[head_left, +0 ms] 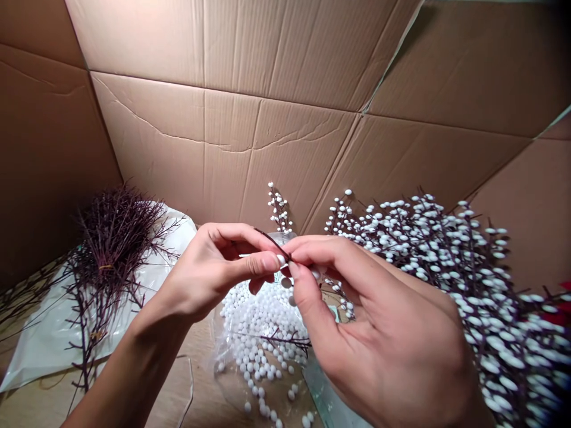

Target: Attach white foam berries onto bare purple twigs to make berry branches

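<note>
My left hand (227,258) pinches a thin dark artificial twig (273,241), and a white bead shows at its thumb tip. Close against it, the fingertips of my right hand (357,297) are closed on the same twig, with more white beads partly visible beneath them. My right fingers hide much of the twig. Below both hands, many loose white beads (256,321) lie in and around a clear plastic bag. A bare dark sprig (285,340) rests across the beads.
At left, a bundle of bare dark twigs (118,244) lies on a white plastic sheet (40,351). A big heap of white-beaded branches (446,261) fills the right side. One beaded sprig (279,208) stands near the cardboard wall (214,119). A pale cord (191,380) lies on the table.
</note>
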### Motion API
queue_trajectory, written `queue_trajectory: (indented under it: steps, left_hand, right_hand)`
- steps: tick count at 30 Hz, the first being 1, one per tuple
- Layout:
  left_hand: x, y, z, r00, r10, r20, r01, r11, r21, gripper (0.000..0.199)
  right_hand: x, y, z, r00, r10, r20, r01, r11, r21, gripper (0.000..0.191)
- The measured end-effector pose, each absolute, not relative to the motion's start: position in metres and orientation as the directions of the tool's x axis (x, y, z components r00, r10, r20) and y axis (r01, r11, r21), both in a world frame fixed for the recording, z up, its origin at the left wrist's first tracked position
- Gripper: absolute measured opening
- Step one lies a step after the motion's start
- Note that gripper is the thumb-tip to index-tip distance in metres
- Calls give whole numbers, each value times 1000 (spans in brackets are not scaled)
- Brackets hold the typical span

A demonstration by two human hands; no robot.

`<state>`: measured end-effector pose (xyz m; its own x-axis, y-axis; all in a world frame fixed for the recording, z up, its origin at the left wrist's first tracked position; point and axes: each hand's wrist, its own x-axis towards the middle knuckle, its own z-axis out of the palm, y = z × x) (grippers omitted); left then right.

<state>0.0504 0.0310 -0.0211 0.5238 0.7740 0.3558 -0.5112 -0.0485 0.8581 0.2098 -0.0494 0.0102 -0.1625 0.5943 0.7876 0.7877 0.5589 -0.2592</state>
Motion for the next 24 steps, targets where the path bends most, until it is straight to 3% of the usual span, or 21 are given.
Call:
queue_trajectory:
  steps: [11, 24]
  left_hand:
    - [49, 29, -22, 524, 779, 345, -507, -40, 861, 8]
    - [51, 31, -20, 530, 754, 388, -525, -67, 848, 6]
  right_hand:
    - [209, -47, 10, -217, 544, 811, 774, 602, -196, 18]
    - [218, -45, 5, -93, 670, 737, 770, 518, -374, 12]
